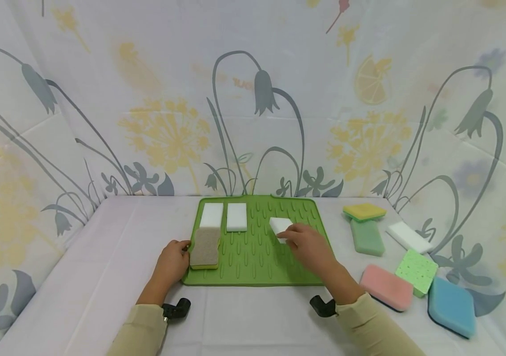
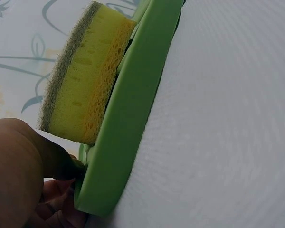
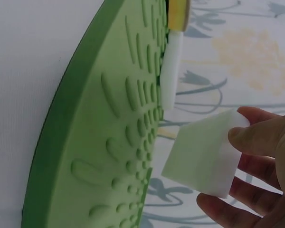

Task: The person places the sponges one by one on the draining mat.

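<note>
Right wrist: white block [image 3: 194, 154] is pinched between thumb [image 3: 256, 137] and fingers [image 3: 228, 211].

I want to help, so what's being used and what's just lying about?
Seem in use:
green mat, gripped by the left hand
white block in the right hand
two white blocks and grey-topped sponge on the mat

Seem just lying about:
yellow sponge
plain green sponge
other white block
speckled green sponge
pink sponge
blue sponge

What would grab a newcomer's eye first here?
Probably the green mat, vivid in the middle of the white table. Next, the white block that the right fingers pinch above the mat. Then the blue sponge and pink sponge, bright to the mat's right.
</note>
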A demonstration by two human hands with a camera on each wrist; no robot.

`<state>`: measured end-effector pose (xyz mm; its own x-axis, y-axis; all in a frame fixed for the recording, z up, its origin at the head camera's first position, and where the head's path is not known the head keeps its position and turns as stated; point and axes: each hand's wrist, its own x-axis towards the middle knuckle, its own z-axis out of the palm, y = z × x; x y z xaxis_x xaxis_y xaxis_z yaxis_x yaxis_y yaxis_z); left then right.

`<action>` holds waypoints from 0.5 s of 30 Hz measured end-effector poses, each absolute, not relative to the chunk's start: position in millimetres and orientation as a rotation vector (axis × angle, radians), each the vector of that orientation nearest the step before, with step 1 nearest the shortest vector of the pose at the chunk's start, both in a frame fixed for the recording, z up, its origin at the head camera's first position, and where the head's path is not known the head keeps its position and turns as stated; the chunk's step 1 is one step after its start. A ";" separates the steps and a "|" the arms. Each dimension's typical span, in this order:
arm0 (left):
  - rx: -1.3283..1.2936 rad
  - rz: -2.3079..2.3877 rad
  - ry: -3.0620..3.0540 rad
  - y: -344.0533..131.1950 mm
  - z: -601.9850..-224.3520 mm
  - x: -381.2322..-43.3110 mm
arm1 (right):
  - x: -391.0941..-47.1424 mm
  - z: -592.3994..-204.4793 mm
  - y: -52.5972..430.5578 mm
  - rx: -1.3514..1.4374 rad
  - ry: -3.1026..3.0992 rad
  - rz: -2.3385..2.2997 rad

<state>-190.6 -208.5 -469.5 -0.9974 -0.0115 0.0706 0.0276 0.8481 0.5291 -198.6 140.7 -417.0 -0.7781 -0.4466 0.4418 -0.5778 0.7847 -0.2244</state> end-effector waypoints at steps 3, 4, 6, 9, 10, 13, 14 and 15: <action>-0.013 -0.845 -2.952 -208.6 -470.3 -191.1 | -196.9 -416.9 135.5 0.794 -2.596 0.501; -0.014 -0.845 -2.951 -208.5 -470.3 -191.2 | -196.5 -416.9 133.8 0.796 -2.595 0.510; -0.020 -0.842 -2.948 -208.4 -470.5 -191.5 | -195.5 -416.8 130.2 0.803 -2.590 0.527; -0.024 -0.840 -2.945 -208.7 -471.0 -191.6 | -194.9 -417.5 124.4 0.817 -2.586 0.538; -0.023 -0.840 -2.944 -208.7 -471.0 -191.6 | -194.5 -417.8 122.3 0.820 -2.588 0.539; -0.015 -0.841 -2.945 -209.1 -471.7 -191.5 | -193.0 -418.2 115.9 0.832 -2.588 0.543; -0.014 -0.841 -2.946 -209.1 -471.6 -191.5 | -192.4 -418.1 113.7 0.841 -2.583 0.552; -0.012 -0.842 -2.946 -209.0 -471.6 -191.4 | -191.7 -418.1 111.4 0.846 -2.578 0.552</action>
